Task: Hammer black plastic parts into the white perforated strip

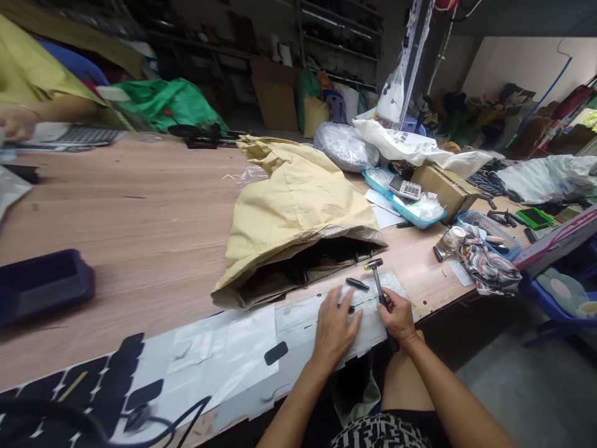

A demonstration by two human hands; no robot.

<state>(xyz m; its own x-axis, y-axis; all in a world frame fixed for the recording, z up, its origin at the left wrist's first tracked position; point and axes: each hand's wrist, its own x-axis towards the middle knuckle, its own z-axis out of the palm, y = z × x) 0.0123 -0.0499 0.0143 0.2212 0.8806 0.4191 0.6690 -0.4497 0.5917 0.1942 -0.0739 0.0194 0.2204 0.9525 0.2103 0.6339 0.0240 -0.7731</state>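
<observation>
My right hand (397, 316) grips a small hammer (377, 280) by its dark handle; the hammer head, with a yellowish face, points away from me. Spread over the plastic-covered table edge, my left hand (334, 330) lies with its fingers apart. A small black piece shows by its fingertips, mostly hidden, so I cannot tell its kind. Just beyond lies a black pen-shaped part (357, 284). A large tan sack (298, 205) rests on its side past my hands, its mouth facing me with dark items inside.
White plastic sheeting (209, 339) runs along the near edge, with a black oval patch (276, 353) on it. A dark blue tray (46, 283) sits left. Right are a calculator (405, 188), a jar (451, 241) and a bunched cloth (487, 264). Another person's hand (18, 121) is at far left.
</observation>
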